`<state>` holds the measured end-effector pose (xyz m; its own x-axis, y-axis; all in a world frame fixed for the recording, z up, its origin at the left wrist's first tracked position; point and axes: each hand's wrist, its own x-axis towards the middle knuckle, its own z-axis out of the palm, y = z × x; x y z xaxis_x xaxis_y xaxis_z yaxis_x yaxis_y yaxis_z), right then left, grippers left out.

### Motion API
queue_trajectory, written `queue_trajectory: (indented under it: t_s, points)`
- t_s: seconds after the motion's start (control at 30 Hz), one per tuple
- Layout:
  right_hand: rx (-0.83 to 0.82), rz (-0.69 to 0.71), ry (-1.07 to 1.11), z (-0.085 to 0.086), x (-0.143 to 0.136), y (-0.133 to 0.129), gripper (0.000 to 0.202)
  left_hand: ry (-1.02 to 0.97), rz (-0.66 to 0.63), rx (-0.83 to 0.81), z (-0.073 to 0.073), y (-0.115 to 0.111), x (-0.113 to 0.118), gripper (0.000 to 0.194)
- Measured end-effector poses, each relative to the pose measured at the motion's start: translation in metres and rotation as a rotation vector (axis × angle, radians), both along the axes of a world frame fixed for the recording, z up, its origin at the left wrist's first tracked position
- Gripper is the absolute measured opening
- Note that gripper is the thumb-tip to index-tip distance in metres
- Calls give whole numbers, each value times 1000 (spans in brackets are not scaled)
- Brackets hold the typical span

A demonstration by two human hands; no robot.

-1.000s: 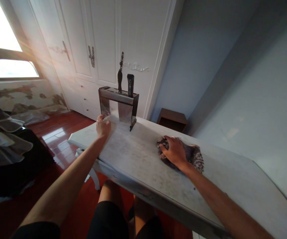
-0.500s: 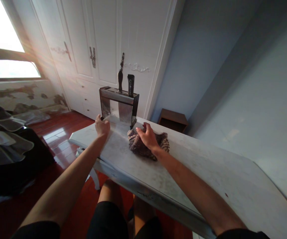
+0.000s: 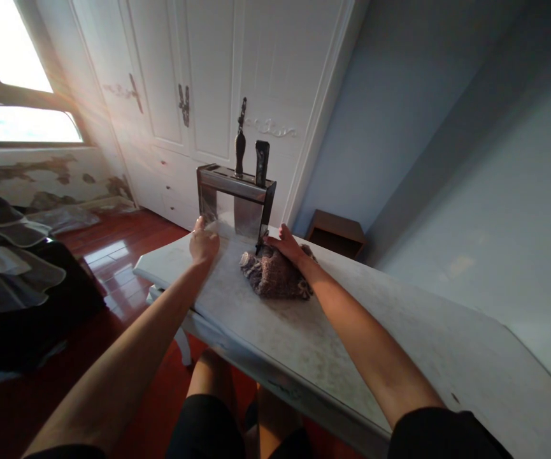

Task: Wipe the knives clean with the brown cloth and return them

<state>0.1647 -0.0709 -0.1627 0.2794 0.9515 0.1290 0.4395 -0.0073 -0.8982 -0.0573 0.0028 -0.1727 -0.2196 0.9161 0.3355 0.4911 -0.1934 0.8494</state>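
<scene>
A dark-framed knife holder (image 3: 236, 183) with clear panels stands upright on the white table (image 3: 332, 344). A sharpening steel (image 3: 240, 153) and a black-handled knife (image 3: 262, 162) stick up from its top. My left hand (image 3: 204, 243) is closed around its lower left side; the fingertips are partly hidden. My right hand (image 3: 287, 244) has thumb and fingers apart beside its lower right foot; whether they touch it is unclear. Below that hand lies a bunched brown fluffy cloth (image 3: 275, 274), against my wrist.
A white wardrobe (image 3: 208, 70) rises behind the table. Beyond the table's far edge is a low brown cabinet (image 3: 336, 223). Dark and sheer fabric (image 3: 21, 274) is heaped at the left, near a window (image 3: 21, 121).
My right hand has moved off the middle of the cloth, away from me towards the holder's right foot. The cloth has shifted left and changed shape. The view has turned slightly.
</scene>
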Motion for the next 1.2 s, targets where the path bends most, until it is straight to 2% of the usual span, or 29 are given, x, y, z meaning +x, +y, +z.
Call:
queue_trajectory:
  t_s: [0.13,0.33,0.43,0.67,0.8,1.03,1.2]
  points:
    - [17,79,86,-8,-7,20,99,8,-14,-17,-1,0,0,69]
    - [166,261,165,-14,-10,35,75,10,-21,-33,-1,1,0,68]
    - [210,283,134,-14,-8,37,67,16,-26,-35,0,1,0,67]
    - [186,183,86,-18,-11,32,71,18,-46,-28,0,1,0,68]
    - [198,119,-20,-18,-17,24,65,30,-45,-18,-1,1,0,67]
    - [175,25,-91,-8,-31,4,57,5,-18,13,-4,4,-2,62]
    - [137,-131,-212,-7,-39,-4,48,-41,-1,24,-9,11,-4,58]
